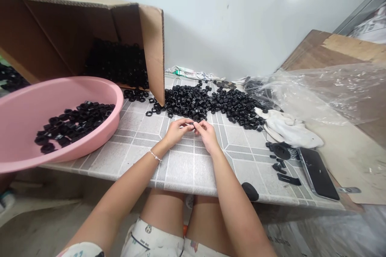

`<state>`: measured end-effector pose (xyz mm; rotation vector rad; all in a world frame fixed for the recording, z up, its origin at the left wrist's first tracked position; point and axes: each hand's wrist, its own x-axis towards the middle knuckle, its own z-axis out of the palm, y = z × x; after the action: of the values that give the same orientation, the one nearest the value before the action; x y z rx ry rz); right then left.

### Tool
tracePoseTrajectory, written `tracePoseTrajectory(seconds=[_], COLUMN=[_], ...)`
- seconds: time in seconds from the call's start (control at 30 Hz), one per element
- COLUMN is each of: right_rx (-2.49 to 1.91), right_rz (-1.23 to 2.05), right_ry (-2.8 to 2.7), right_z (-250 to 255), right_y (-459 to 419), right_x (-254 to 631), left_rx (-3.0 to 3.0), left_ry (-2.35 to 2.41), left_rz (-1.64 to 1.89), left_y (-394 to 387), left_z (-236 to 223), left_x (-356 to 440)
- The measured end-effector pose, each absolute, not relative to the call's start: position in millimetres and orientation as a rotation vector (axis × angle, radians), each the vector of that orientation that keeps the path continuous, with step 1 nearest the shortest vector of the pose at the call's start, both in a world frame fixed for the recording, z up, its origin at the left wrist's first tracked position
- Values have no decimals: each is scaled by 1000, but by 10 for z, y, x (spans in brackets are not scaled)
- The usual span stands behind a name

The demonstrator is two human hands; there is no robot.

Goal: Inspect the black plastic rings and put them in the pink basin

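My left hand (pixel 177 131) and my right hand (pixel 206 133) meet over the table, just in front of a heap of black rings. Between their fingertips is a small black ring (pixel 192 123), pinched from both sides and mostly covered by the fingers. Behind the hands spreads the pile of black plastic rings (pixel 189 102), which look like nuts or ring caps. More of them lie in the pink basin (pixel 116 128) to the left.
A cardboard box (pixel 152 36) lies on its side at the back left, with many black rings inside. White gloves (pixel 289 128), a phone (pixel 318 172) and small black parts (pixel 280 164) lie on the right. Clear plastic film (pixel 325 88) covers cardboard there. The table's front edge (pixel 193 189) is near my legs.
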<state>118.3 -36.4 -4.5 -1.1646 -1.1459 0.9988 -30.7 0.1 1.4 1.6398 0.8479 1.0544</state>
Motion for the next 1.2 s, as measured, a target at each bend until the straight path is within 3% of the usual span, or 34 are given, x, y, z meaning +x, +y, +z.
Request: tracePoseTrajectory(seconds=[0.4, 0.77, 1.03, 1.2], right_rx=[-1146, -1273, -895, -778], right_rz=[997, 957, 1407, 1473], right_ry=[-1171, -1087, -835, -752], right_z=[-82, -139, -75, -73], right_y=[-344, -307, -308, -327], right_x=[1132, 1141, 1141, 1118], left_rx=[1104, 960, 869, 869], left_ry=[759, 671, 659, 661], left_rz=[963, 871, 991, 1042], left_y=[-1, 13, 18, 49], left_z=[-40, -45, -23, -38], left_x=[-297, -241, -313, -331])
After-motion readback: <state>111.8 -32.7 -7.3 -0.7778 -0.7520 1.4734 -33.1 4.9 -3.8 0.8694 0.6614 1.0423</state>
